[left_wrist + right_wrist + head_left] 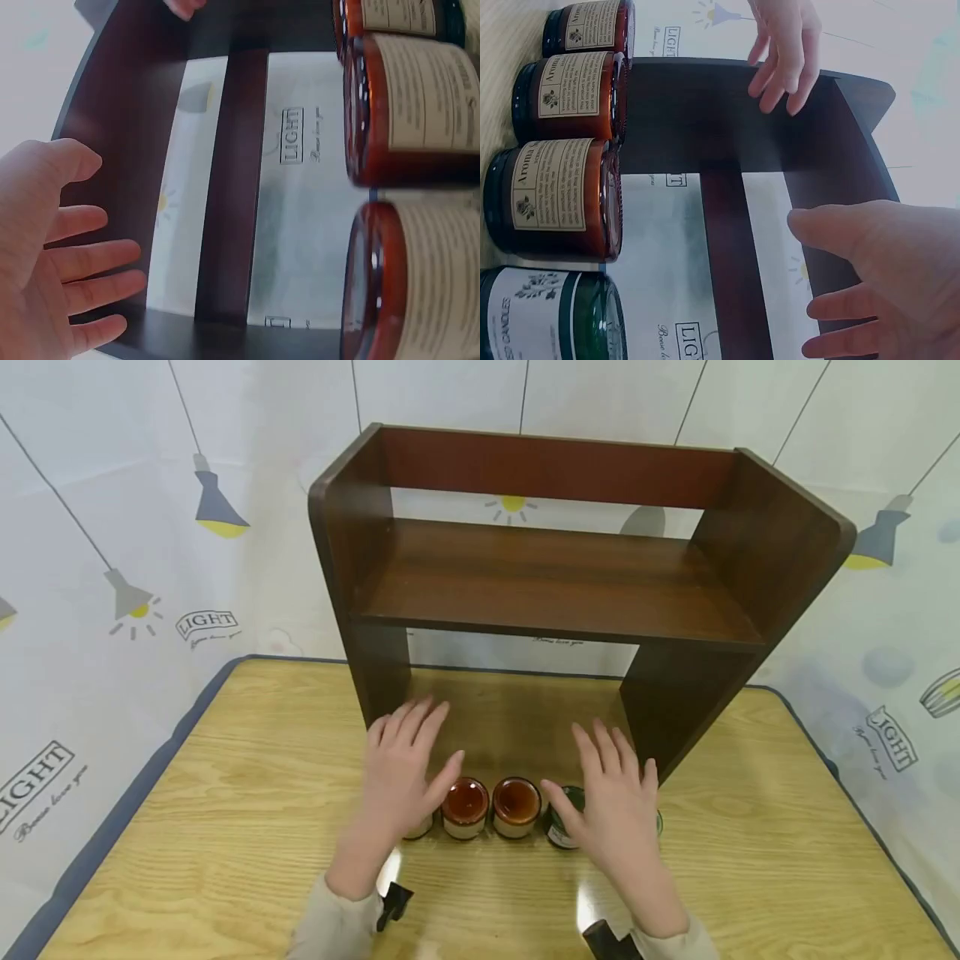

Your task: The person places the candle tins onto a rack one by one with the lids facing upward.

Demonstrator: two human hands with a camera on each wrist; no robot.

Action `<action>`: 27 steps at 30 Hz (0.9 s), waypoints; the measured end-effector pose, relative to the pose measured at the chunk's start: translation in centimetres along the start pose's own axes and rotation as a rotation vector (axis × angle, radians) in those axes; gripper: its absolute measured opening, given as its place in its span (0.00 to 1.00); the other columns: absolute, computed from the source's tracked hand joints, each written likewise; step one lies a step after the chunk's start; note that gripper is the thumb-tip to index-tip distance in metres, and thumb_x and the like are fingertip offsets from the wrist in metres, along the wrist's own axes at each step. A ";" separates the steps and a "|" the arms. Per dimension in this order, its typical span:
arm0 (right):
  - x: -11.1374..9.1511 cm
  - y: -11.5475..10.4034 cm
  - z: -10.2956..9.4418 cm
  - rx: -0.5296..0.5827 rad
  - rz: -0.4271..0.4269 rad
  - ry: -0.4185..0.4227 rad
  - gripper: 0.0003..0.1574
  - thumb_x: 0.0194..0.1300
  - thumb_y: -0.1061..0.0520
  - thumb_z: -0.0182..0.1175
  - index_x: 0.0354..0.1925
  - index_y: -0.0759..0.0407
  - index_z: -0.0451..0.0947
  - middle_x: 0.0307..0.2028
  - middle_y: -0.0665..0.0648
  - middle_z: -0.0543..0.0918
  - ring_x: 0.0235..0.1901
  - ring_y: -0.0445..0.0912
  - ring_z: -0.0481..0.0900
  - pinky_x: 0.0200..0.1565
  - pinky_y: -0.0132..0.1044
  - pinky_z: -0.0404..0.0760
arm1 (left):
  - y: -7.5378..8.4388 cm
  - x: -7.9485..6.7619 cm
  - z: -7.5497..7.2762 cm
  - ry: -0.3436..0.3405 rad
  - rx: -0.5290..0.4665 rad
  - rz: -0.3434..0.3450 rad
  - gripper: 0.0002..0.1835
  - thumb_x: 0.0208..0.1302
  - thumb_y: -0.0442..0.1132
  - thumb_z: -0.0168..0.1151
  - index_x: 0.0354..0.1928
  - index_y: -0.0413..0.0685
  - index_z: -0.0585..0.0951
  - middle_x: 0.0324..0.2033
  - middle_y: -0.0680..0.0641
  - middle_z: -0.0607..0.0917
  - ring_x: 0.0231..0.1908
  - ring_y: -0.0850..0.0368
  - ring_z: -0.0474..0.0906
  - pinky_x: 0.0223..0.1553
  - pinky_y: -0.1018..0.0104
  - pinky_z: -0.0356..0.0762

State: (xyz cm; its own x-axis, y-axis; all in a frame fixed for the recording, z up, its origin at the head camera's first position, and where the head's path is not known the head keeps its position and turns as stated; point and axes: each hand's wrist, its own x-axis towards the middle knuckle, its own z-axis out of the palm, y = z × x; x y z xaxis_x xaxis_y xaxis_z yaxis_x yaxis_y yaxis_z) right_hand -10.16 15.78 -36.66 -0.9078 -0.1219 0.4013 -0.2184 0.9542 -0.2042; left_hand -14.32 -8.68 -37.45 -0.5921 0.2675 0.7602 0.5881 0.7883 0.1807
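Observation:
A row of candle jars stands on the table in front of the shelf. Two amber jars, one (465, 810) beside the other (516, 810), show between the hands in the head view. My left hand (397, 781) hovers with fingers spread, partly covering another jar (418, 829) at the row's left end. Above a green candle jar (560, 832) is my right hand (618, 810), its fingers extended and nothing in them. A green rim (660, 823) peeks out past that hand. Cream labels reading "Aroma" mark the amber jars (555, 184) in the right wrist view.
A dark brown two-level wooden shelf (562, 581) stands behind the jars, its side panels reaching the table (247, 777). White printed sheeting (277, 568) hangs around the back and sides. Each wrist carries a small black mount (395, 903).

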 end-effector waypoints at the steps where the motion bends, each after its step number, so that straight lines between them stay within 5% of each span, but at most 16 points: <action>1: 0.0 0.1 -0.1 0.005 -0.002 0.020 0.47 0.56 0.39 0.64 0.66 0.59 0.63 0.64 0.66 0.65 0.62 0.63 0.61 0.55 0.72 0.58 | -0.3 0.0 -0.2 0.039 -0.028 0.009 0.26 0.61 0.49 0.53 0.54 0.38 0.76 0.50 0.37 0.79 0.50 0.40 0.73 0.47 0.44 0.68; 13: -0.7 2.1 0.1 0.143 -0.112 0.284 0.35 0.44 0.53 0.73 0.50 0.67 0.74 0.46 0.67 0.78 0.46 0.63 0.73 0.41 0.58 0.73 | -4.0 -0.6 -1.7 0.205 -0.200 -0.030 0.13 0.57 0.35 0.57 0.42 0.34 0.81 0.37 0.39 0.84 0.39 0.41 0.79 0.40 0.48 0.76; 24: -1.6 4.0 0.3 0.280 -0.091 0.268 0.37 0.37 0.66 0.75 0.48 0.71 0.72 0.43 0.68 0.77 0.44 0.61 0.74 0.44 0.53 0.75 | -6.0 -1.0 -2.1 0.369 -0.321 -0.168 0.08 0.52 0.24 0.59 0.35 0.31 0.81 0.31 0.37 0.83 0.33 0.43 0.79 0.41 0.70 0.72; 27: -1.9 4.4 0.2 0.311 -0.067 0.254 0.37 0.37 0.67 0.75 0.49 0.72 0.72 0.43 0.67 0.78 0.45 0.61 0.73 0.45 0.54 0.74 | -6.4 -1.1 -2.1 0.400 -0.335 -0.204 0.07 0.51 0.23 0.59 0.34 0.31 0.81 0.30 0.37 0.83 0.32 0.43 0.78 0.38 0.70 0.72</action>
State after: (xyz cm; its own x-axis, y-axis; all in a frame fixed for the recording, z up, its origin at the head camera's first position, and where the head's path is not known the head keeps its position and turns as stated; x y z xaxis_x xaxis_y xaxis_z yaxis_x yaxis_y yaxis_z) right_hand -9.47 20.13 -38.51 -0.7788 -0.0727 0.6230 -0.4074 0.8138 -0.4144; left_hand -16.32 -15.16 -38.14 -0.4954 -0.1548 0.8548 0.6648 0.5658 0.4877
